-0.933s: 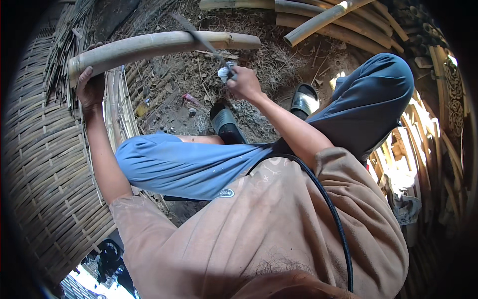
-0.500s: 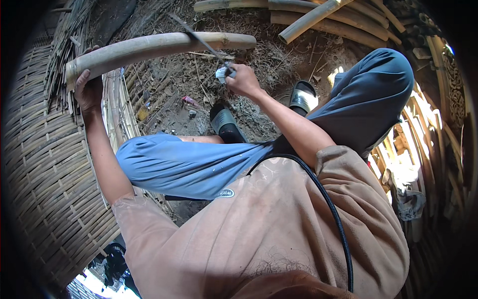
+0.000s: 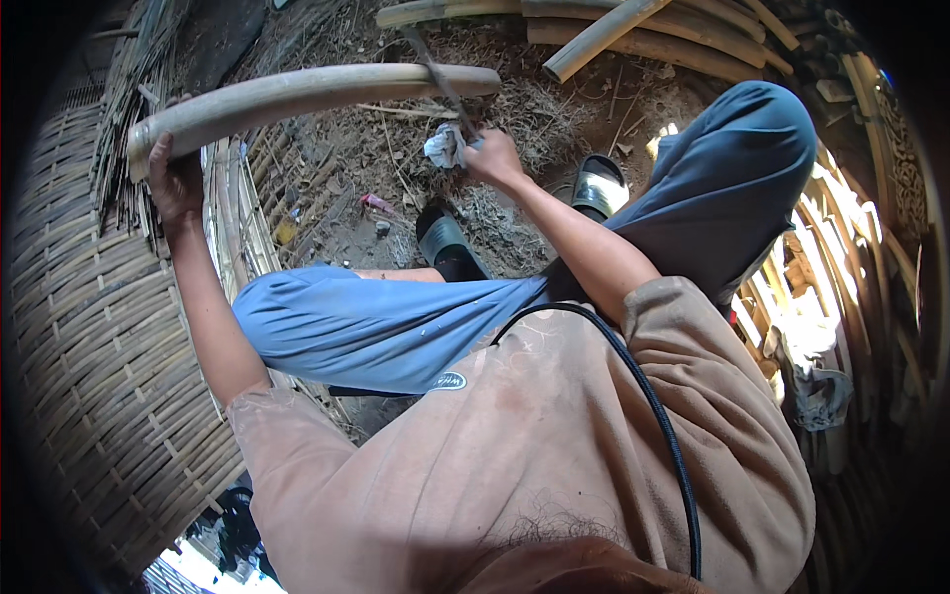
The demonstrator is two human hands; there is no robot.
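Observation:
A thick bamboo pole (image 3: pixel 297 94) stretches across in front of me, bending slightly in the fisheye picture. My left hand (image 3: pixel 176 178) grips its left end from below, thumb on the near side. In my right hand (image 3: pixel 491 158) is a long-bladed knife (image 3: pixel 443 79), its handle closed in the fingers. The blade lies across the pole close to the right end. A pale crumpled cloth or wrap (image 3: pixel 444 146) shows by the knife's handle, beside my fingers.
Woven bamboo panelling (image 3: pixel 99 346) fills the left side, with thin bamboo strips (image 3: pixel 129 129) above it. More bamboo poles (image 3: pixel 643 40) lie at the far right. Split bamboo (image 3: pixel 851 257) is stacked at my right. My sandalled feet (image 3: pixel 450 243) rest on littered dirt ground.
The knife has slid rightward along the pole toward its right end, my right hand moving with it. The left hand keeps its hold on the left end.

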